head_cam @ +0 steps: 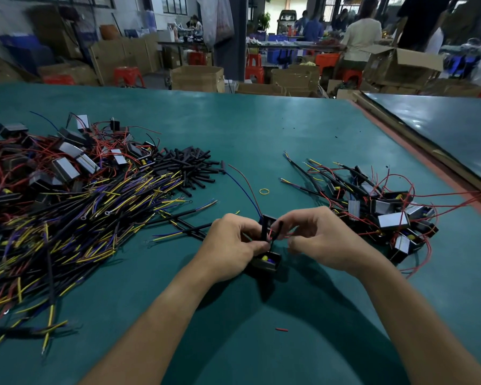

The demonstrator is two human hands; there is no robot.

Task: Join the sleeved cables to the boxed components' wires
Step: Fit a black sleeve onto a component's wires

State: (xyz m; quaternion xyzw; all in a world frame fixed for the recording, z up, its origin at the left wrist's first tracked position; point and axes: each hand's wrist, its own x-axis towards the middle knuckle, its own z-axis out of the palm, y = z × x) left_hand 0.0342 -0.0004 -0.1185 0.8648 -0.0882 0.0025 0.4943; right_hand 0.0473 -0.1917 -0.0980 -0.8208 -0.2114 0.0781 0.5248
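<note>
Splice step, mid bench [261, 140]

Left hand [231, 243] fingers grip cable [262, 232] upright over box [265, 263]. Right hand [317, 237] pinches red wire [270, 234] beside it. Best approach, likely: overlap bare ends fully, twist tight, keep box steady throughout.

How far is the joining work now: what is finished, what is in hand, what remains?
Done, apparently: the right pile of boxes with cables attached. In hand: the left hand grips a sleeved cable, the right hand pinches a red wire, over one black box. Left: the bigger left heap of loose cables and boxes.
</note>
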